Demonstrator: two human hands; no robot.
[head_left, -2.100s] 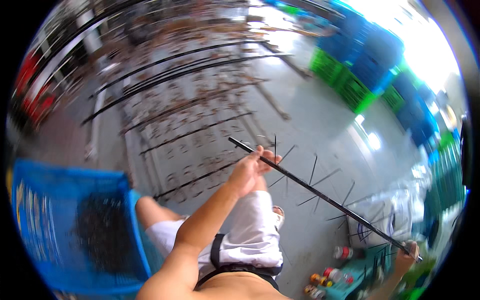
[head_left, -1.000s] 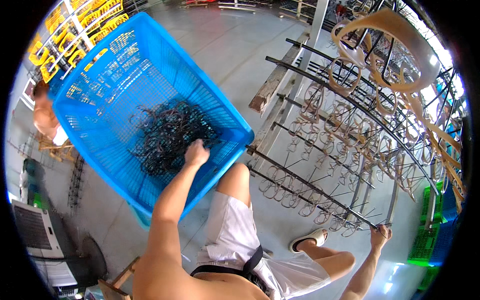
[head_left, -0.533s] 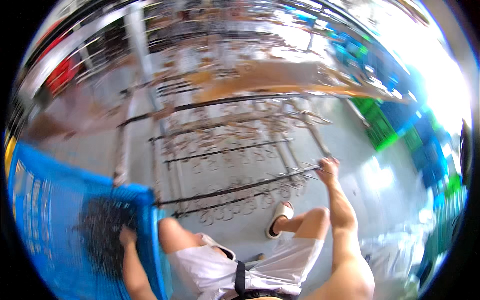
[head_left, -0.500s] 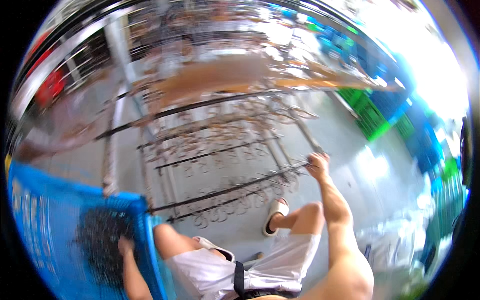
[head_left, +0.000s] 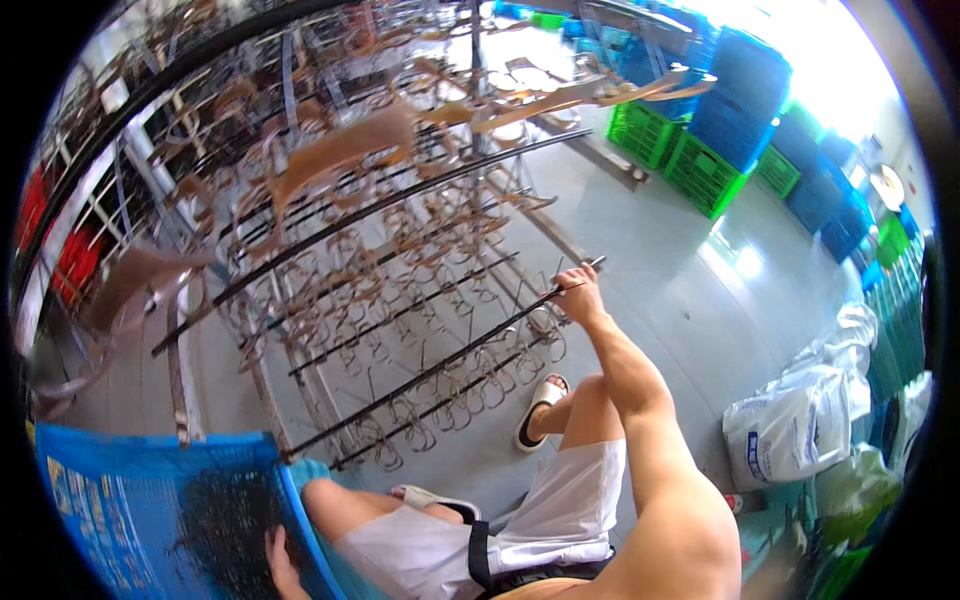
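Right hand (head_left: pixel 578 290) now farther along the black rod (head_left: pixel 430 372), fingers wrapped around it; left hand (head_left: pixel 276 555) among basket (head_left: pixel 110 500) hooks, grip unclear.

We look down from a single head-worn fisheye camera, over our own lap to the floor (head_left: pixel 660 270). It faces forward and down, with the rack of rods (head_left: pixel 400 290) close ahead; straight edges bend near the rim.
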